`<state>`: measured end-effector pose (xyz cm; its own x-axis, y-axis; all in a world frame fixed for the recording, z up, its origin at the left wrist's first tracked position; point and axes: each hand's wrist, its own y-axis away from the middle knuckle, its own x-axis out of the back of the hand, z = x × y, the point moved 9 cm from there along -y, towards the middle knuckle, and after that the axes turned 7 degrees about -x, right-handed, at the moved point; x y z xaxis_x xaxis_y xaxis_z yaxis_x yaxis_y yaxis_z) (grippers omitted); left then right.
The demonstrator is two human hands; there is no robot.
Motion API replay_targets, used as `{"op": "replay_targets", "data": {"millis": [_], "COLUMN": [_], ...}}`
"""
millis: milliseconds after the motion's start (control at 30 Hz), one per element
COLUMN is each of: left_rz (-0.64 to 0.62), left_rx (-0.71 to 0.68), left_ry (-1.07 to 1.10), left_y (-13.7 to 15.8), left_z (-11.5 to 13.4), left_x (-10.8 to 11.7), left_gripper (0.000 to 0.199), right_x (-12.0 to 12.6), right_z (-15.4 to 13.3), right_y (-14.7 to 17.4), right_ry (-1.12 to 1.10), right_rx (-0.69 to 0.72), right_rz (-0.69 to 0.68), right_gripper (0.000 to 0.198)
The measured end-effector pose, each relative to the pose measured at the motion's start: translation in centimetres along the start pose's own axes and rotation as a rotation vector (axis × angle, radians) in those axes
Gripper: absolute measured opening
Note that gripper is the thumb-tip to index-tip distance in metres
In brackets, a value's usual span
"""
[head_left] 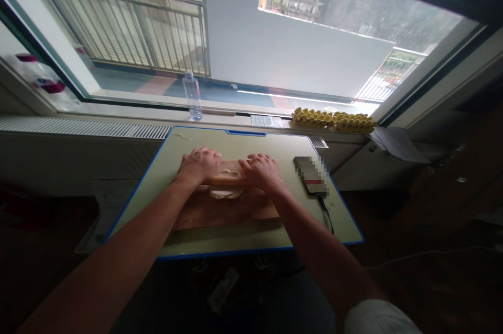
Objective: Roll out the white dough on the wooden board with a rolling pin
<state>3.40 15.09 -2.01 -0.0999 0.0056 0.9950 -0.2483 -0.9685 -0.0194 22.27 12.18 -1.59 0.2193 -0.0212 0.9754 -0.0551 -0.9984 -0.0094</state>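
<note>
- Beneath a broad window, a person's two bare hands meet over a wooden rolling pin, which lies crosswise on a piece of pale dough.
- The left hand covers one end of the pin, its fingers bent and pointing away from the body; their grip is hidden, so whether they close around the wood cannot be told.
- At the opposite end, the right hand lies over the pin with its fingers slightly spread and curved forward; how firmly they hold cannot be told either.
- Between the hands, the dough shows on both the near and far sides of the pin, flat on a reddish-brown wooden board.
- The board sits on a pale surface edged in blue, with thin pale strips near its far left corner.
- To the right of the board, a smartphone with a pixelated screen lies connected to a black cable.
- Along the windowsill stand a clear plastic bottle and, farther left, a larger bottle with a purple cap; yellow egg cartons rest toward the right, beside loose papers.
</note>
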Motion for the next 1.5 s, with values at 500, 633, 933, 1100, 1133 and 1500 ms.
{"op": "replay_targets", "data": {"millis": [500, 633, 933, 1100, 1133, 1500], "left_rz": [-0.005, -0.017, -0.05, -0.055, -0.054, -0.023], "left_rx": [0.018, 0.032, 0.056, 0.059, 0.06, 0.059], "left_ry": [0.021, 0.027, 0.032, 0.026, 0.023, 0.011], "left_y": [-0.9, -1.2, -1.7, -2.3, -2.4, -3.6], "left_z": [0.0, -0.2, -0.3, -0.5, -0.6, -0.8], "left_x": [0.2, 0.2, 0.2, 0.0, -0.1, -0.1], "left_gripper": [0.06, 0.059, 0.058, 0.058, 0.059, 0.061], "right_x": [-0.8, -0.8, -0.1, 0.0, 0.0, 0.2], "right_z": [0.4, 0.5, 0.5, 0.5, 0.5, 0.3], "right_y": [-1.1, -1.5, -1.9, -2.2, -2.3, -3.3], "right_ry": [-0.016, -0.047, -0.088, -0.08, -0.078, -0.036], "right_rx": [0.003, -0.011, -0.027, -0.035, -0.037, -0.027], "right_rz": [-0.053, -0.043, 0.019, 0.026, 0.023, 0.068], "right_gripper": [0.048, 0.051, 0.052, 0.051, 0.051, 0.05]}}
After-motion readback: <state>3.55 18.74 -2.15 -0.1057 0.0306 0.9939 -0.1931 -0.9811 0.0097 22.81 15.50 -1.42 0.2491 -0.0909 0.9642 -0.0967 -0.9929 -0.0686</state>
